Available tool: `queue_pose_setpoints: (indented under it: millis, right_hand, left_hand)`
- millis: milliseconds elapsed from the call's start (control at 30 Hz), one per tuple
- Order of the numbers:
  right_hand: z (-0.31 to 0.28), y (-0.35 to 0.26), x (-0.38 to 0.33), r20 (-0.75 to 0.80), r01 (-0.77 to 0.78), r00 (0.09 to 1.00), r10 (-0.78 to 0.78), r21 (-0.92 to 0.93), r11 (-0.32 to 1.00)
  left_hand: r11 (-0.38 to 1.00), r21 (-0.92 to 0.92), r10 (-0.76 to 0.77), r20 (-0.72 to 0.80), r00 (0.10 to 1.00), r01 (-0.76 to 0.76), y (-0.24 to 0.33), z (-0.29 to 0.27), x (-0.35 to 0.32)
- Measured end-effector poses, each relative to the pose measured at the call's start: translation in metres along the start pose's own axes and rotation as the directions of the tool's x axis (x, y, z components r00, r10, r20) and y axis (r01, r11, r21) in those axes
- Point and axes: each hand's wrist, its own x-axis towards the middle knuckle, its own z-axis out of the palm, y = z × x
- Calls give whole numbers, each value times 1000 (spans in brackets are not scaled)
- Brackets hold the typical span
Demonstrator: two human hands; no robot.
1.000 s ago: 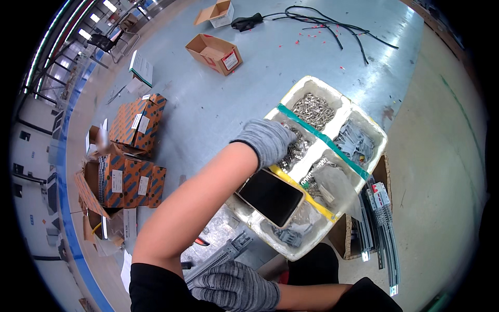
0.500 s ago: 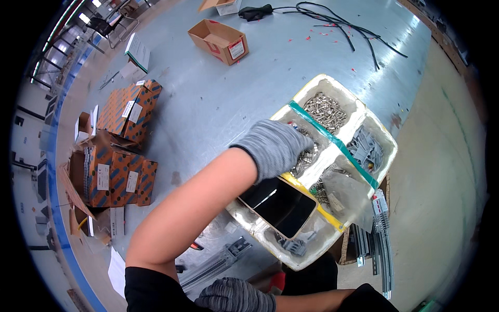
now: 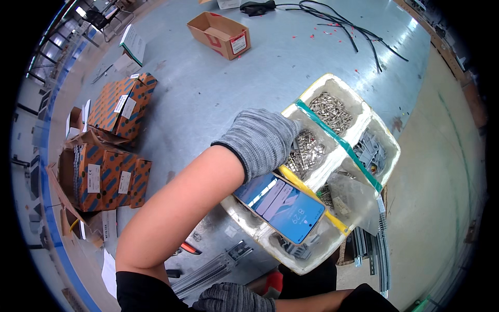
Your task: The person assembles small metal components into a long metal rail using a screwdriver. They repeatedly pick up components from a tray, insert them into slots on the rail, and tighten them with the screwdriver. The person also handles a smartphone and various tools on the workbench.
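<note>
My left hand point(image 3: 262, 140), in a grey knit glove, hovers at the left edge of a white foam box point(image 3: 251, 224) split into compartments. Its fingers are curled together beside the compartment of small metal fittings point(image 3: 311, 151); whatever they pinch is hidden. A phone point(image 3: 283, 208) with a lit screen lies across the box's near compartments, just below that hand. Low in the view, my right hand point(image 3: 234, 298), gloved alike, is closed near my body, and its grip is hidden. Metal screws point(image 3: 330, 112) fill the far compartment, and grey plastic pieces point(image 3: 370, 151) fill the right one.
Orange patterned cartons point(image 3: 122, 109) stand on the left of the table. An open brown box point(image 3: 221, 36) and black cables point(image 3: 343, 23) lie at the back. A clear plastic bag point(image 3: 358, 203) sits over the box's right side. Slotted metal rails point(image 3: 213, 270) lie nearby.
My left hand has drawn back left from the metal fittings, uncovering more of them. The phone's screen has gone from dark to lit. My right hand stays low in the view.
</note>
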Motion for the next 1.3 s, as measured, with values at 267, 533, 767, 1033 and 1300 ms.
queue_pose_setpoints:
  millis: [267, 533, 767, 1033, 1300]
  right_hand:
    - [7, 6, -2, 31, -54, 998, 57, -79, 995]
    - [3, -3, -3, -104, 8, 994, -25, -155, 988]
    - [3, -6, -5, -63, -24, 998, 10, -222, 975]
    - [-3, -8, -5, -70, -12, 998, 1, -168, 986]
    - [-6, -15, -10, -50, -54, 998, 41, -290, 956]
  left_hand:
    - [981, 175, -94, 70, 993, 81, 32, 11, 22]
    - [992, -128, -1, 46, 999, 7, -9, -6, -14]
    - [999, 25, -30, 158, 987, 26, -3, -1, -16]
    - [998, 67, 5, 63, 998, -9, 21, 10, 13]
    - [993, -103, 73, 149, 986, -58, 6, -9, -11]
